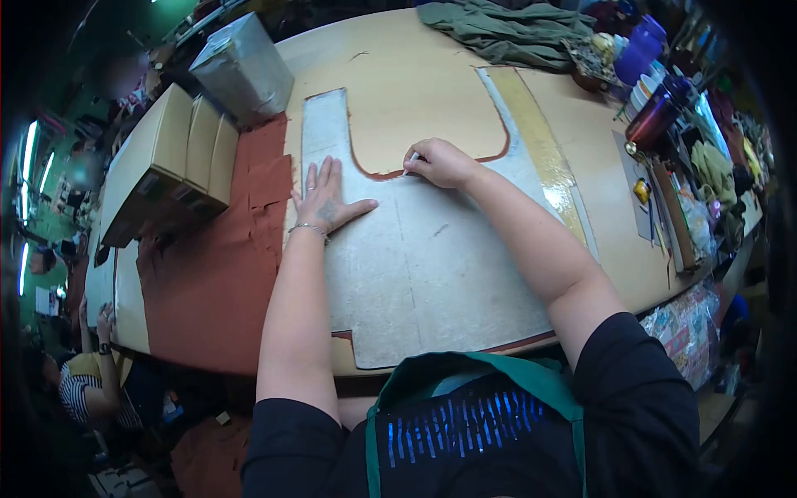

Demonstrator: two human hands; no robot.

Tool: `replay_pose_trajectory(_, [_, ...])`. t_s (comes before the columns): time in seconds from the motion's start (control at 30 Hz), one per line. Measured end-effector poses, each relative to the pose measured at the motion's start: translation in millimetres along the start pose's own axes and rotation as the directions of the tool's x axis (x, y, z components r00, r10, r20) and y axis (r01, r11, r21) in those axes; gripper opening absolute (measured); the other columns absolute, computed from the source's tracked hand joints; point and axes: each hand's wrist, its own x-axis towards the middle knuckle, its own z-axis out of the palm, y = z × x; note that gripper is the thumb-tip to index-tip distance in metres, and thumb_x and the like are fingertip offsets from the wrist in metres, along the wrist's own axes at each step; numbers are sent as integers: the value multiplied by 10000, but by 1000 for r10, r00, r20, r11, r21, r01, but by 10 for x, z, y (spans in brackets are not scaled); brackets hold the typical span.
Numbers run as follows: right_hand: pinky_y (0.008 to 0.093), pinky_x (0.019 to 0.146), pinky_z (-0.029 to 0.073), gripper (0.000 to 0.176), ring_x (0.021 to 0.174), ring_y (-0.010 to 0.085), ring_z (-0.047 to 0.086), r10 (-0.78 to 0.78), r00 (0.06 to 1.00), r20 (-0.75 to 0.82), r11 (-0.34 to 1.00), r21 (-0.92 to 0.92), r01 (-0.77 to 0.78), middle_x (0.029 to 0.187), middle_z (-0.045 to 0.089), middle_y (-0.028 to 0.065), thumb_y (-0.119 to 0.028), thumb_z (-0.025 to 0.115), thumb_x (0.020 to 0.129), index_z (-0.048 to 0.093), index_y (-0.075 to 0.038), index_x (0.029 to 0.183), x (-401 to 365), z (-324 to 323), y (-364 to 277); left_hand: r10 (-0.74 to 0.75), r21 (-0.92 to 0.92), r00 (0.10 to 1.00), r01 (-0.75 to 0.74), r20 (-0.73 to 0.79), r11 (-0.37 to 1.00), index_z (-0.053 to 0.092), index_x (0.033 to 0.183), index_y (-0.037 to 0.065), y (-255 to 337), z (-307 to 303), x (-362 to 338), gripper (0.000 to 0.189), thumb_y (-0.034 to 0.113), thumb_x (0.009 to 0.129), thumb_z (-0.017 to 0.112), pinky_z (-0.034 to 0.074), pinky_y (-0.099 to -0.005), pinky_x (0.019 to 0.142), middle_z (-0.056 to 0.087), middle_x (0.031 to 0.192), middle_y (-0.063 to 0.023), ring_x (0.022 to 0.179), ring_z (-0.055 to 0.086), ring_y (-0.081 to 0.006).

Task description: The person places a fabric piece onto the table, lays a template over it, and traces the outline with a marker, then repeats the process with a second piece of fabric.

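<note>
A large grey template [448,266] with a U-shaped cutout lies on the table, and a thin border of rust-red fabric [354,155] shows from under its edge. My left hand [326,197] is spread flat on the template, left of the cutout, thumb pointing right. At the bottom curve of the cutout, my right hand [440,164] pinches a small white marking tool [412,160], its tip at the template's edge. The fingers partly hide the tool, so its exact kind is unclear.
Rust-red fabric [212,290] lies at the left, beside cardboard boxes [170,149] and a grey box [245,70]. A yellowish strip [540,149] runs right of the template. Green cloth [498,31], bottles [660,112] and tools sit farther off. Another person [87,382] is at the far left.
</note>
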Motion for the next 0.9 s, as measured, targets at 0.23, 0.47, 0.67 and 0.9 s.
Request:
replay_pose_trajectory(0.23, [319, 711, 449, 225, 776, 230, 598, 187, 982, 4, 982, -37, -186, 818, 634, 129, -225, 558, 803, 617, -20, 875, -404, -733, 539, -14, 47, 1000, 13, 21, 999, 135, 1376, 139, 13, 16, 22, 1121, 691, 521, 605, 87, -587, 1004, 84, 1443, -20, 1330, 18, -227])
replay_pose_trajectory(0.47, [298, 649, 424, 226, 685, 160, 538, 382, 896, -225, 877, 395, -274, 749, 589, 66, -225, 531, 811, 591, -15, 867, -678, -1156, 963, -74, 53, 996, 71, 51, 996, 144, 1375, 158, 120, -51, -8, 1046, 596, 572, 651, 84, -602, 990, 75, 1443, -54, 1328, 3, -268])
replay_pose_trajectory(0.67, [371, 713, 433, 319, 744, 311, 571, 580, 569, -583, 812, 468, -349, 788, 591, 199, -247, 478, 803, 579, 54, 840, -779, -1323, 1506, 324, 42, 935, -322, -142, 946, 413, 1253, 189, 816, 67, 118, 560, 387, 753, 570, 158, -605, 972, 238, 1393, -70, 1303, 140, -301])
replay_pose_trajectory(0.9, [401, 803, 427, 356, 876, 359, 557, 485, 650, -585, 815, 32, -579, 901, 578, 252, -268, 536, 748, 587, 65, 860, -907, -1270, 1270, 470, 26, 874, -471, -125, 882, 479, 1181, 226, 1809, 191, 665, 337, 259, 848, 437, 222, -603, 957, 329, 1345, -47, 1281, 212, -296])
